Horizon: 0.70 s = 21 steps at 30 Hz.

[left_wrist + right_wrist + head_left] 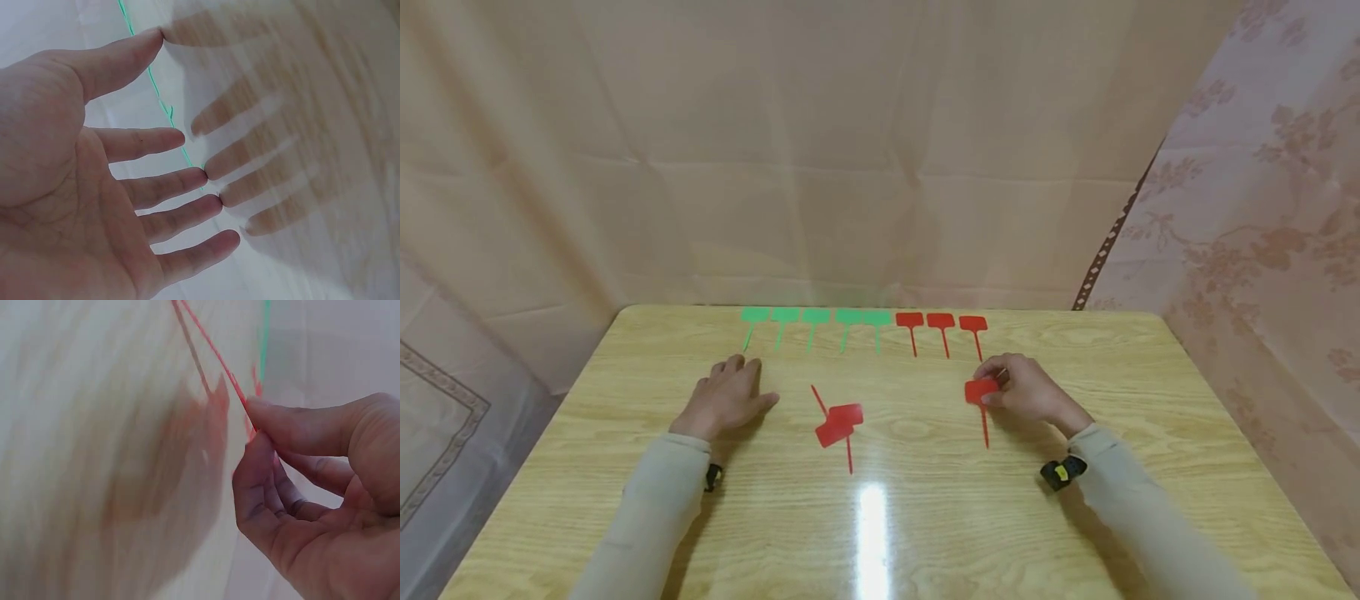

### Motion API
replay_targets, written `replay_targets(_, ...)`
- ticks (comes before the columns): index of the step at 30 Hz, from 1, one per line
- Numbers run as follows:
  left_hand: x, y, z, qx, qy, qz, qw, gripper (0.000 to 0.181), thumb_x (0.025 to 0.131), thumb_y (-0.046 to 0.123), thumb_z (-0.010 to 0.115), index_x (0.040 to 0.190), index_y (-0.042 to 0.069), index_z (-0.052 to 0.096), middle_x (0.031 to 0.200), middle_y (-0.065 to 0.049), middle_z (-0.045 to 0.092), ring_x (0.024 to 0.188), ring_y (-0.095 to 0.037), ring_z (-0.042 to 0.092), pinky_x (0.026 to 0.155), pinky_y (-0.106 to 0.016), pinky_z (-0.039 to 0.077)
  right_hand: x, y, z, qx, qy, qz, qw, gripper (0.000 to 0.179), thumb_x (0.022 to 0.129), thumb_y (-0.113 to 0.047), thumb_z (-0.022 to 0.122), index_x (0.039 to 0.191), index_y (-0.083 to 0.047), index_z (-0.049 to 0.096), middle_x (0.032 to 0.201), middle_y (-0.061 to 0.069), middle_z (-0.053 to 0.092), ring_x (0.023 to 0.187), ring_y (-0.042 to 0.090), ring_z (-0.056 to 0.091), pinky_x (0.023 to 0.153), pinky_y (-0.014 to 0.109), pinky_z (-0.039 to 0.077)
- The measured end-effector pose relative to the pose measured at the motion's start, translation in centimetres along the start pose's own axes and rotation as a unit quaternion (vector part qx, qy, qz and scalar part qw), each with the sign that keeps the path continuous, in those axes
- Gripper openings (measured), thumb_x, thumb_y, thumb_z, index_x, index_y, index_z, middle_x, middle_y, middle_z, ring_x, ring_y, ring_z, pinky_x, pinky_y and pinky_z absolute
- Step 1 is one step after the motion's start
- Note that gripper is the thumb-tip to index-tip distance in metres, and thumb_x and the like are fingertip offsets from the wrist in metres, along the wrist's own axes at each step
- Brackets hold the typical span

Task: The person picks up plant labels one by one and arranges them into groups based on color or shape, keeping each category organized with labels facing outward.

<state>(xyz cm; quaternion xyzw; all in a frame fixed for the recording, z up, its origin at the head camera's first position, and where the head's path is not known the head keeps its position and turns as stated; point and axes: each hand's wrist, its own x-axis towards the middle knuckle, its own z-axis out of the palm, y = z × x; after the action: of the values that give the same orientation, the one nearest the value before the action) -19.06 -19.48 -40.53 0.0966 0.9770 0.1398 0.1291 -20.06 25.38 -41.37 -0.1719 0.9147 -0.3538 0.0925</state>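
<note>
In the head view, my right hand (1028, 389) pinches a red T-shaped plant label (977, 392) by its head between thumb and index finger. The label's thin stem points toward me, and in the right wrist view the held label (220, 357) is seen edge-on. My left hand (724, 400) rests on the table at the left with fingers spread and holding nothing. Its fingertips lie just below the leftmost green plant label (755, 314). Between the hands, two red plant labels (846, 415) lie crossed, heads overlapping.
Several green labels (816, 316) and three red labels (940, 320) form a row along the far edge of the wooden table (917, 500), stems toward me. A beige curtain (850, 150) hangs behind it; a floral cloth (1270, 208) is at the right.
</note>
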Motion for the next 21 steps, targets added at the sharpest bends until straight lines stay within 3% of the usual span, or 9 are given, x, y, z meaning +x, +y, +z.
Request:
replay_targets(5,0.1,-0.2,0.1,0.007,0.008,0.014,0.9998,0.066,0.102,0.038,0.060,0.145,-0.009,0.044,0.145,-0.036,0.039,0.129,-0.057,0.040,0.098,-0.071,0.040,0.4,1.9,-1.7,-0.044,0.028,0.010,0.9986,0.026,0.083,0.009,0.075,0.108,0.004,0.072,0.104,0.017,0.069,0.091,0.032,0.064,0.079,0.046,0.055)
replay_targets(9,0.1,-0.4,0.3,0.000,0.013,0.026,0.9996,0.063,0.102,0.036,0.061,0.144,-0.009,0.046,0.145,-0.036,0.039,0.129,-0.057,0.041,0.098,-0.069,0.042,1.1,3.6,-2.7,-0.049,0.055,0.030,0.9968,0.026,0.086,0.005,0.075,0.111,0.007,0.071,0.104,0.021,0.068,0.092,0.036,0.066,0.079,0.048,0.055)
replay_targets(14,0.0,-0.6,0.4,-0.010,0.014,0.033,0.9993,0.063,0.103,0.034,0.061,0.145,-0.009,0.046,0.148,-0.036,0.036,0.132,-0.057,0.037,0.101,-0.069,0.039,2.8,5.2,-3.7,-0.057,0.081,0.056,0.9935,0.027,0.091,0.000,0.074,0.116,0.009,0.068,0.108,0.025,0.069,0.093,0.038,0.068,0.077,0.046,0.056)
replay_targets(21,-0.3,-0.7,0.5,-0.020,0.013,0.038,0.9990,0.062,0.104,0.034,0.059,0.147,-0.009,0.043,0.152,-0.037,0.032,0.137,-0.057,0.031,0.107,-0.070,0.033,5.5,6.8,-4.3,-0.068,0.107,0.082,0.9886,0.033,0.094,-0.003,0.069,0.122,0.014,0.063,0.115,0.032,0.066,0.104,0.045,0.064,0.089,0.053,0.053)
